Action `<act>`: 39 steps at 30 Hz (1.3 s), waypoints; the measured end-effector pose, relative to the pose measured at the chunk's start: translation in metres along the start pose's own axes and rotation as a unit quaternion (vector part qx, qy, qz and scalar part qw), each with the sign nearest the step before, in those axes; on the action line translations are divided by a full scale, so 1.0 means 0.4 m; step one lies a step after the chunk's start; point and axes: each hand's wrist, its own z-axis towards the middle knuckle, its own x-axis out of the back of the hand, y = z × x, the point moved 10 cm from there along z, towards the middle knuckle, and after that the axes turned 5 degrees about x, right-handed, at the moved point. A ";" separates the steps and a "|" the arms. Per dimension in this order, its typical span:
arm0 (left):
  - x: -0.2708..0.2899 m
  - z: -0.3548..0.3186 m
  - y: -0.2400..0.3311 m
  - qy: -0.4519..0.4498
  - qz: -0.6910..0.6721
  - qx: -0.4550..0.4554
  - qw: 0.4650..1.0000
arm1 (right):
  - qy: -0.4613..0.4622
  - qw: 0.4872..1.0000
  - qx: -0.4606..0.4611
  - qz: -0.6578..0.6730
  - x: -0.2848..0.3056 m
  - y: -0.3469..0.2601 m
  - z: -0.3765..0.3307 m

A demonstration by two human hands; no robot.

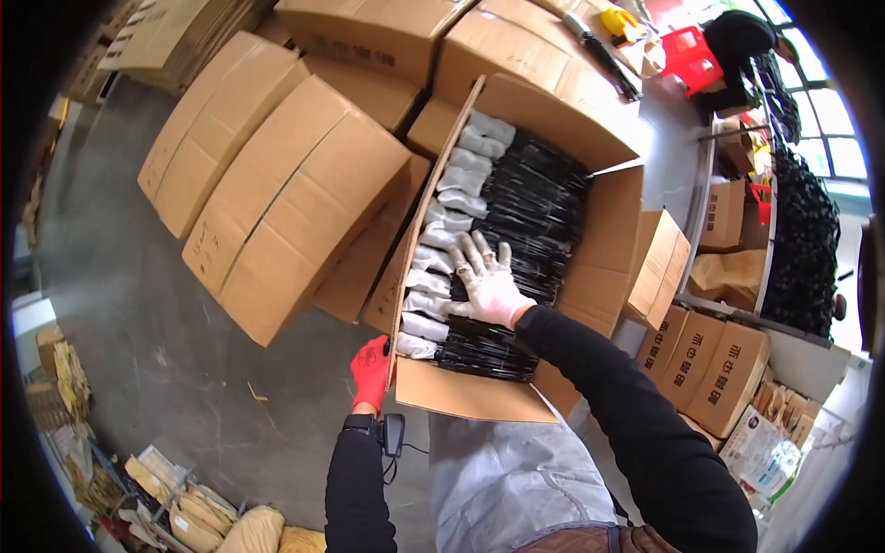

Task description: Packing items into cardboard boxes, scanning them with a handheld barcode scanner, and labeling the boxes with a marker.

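In front of me stands an open cardboard box (601, 263), its near flap folded outward. Packed side by side inside is a row of long black pieces (539, 198), apparently in shiny clear plastic. Their left ends carry pale grey wrapping (461, 180); what kind of thing they are I cannot tell. My right hand (491, 286), in a white glove, lies on top of them with its fingers spread. Wearing a red glove, my left hand (371, 370) grips the box by its left wall near the close corner. Its fingertips are partly hidden.
Closed cartons (300, 203) stand to the left, with more behind the box. Sealed cartons (705, 364) and a bench with a black heap (800, 244) are at right. A person in dark clothes (737, 51) bends near a red plastic stool (690, 60). Wrapped bundles (198, 516) lie lower left.
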 end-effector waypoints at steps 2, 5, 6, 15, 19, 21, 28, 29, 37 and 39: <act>-0.006 -0.011 -0.002 -0.007 -0.033 -0.001 0.999 | 0.016 1.000 0.006 0.002 0.023 0.022 0.014; 0.043 -0.020 -0.033 -0.040 0.016 -0.033 0.999 | -0.035 0.997 0.036 0.056 0.036 -0.020 0.007; 0.069 -0.029 -0.049 -0.070 0.094 -0.059 0.991 | -0.017 0.997 0.036 0.063 0.067 -0.035 0.006; 0.408 0.099 0.756 0.076 0.047 -0.272 0.958 | 0.055 0.986 -0.156 0.017 0.179 0.205 -0.131; 0.136 0.254 0.953 0.018 0.122 -0.430 0.895 | 0.114 0.967 -0.220 0.062 0.223 0.265 -0.079; 0.053 0.375 0.973 0.100 0.252 -0.421 0.866 | 0.073 0.958 -0.256 0.103 0.193 0.291 -0.049; -0.118 0.552 0.964 0.204 0.384 -0.346 0.832 | 0.058 0.946 -0.279 0.158 0.111 0.348 -0.102; -0.118 0.576 0.929 0.232 0.411 -0.339 0.814 | 0.057 0.940 -0.299 0.155 0.105 0.350 -0.105; -0.147 0.601 0.914 0.282 0.398 -0.380 0.786 | 0.103 0.940 -0.264 0.191 0.088 0.356 -0.088; -0.126 0.637 0.893 0.192 0.450 -0.310 0.815 | 0.106 0.940 -0.253 0.201 0.113 0.351 -0.040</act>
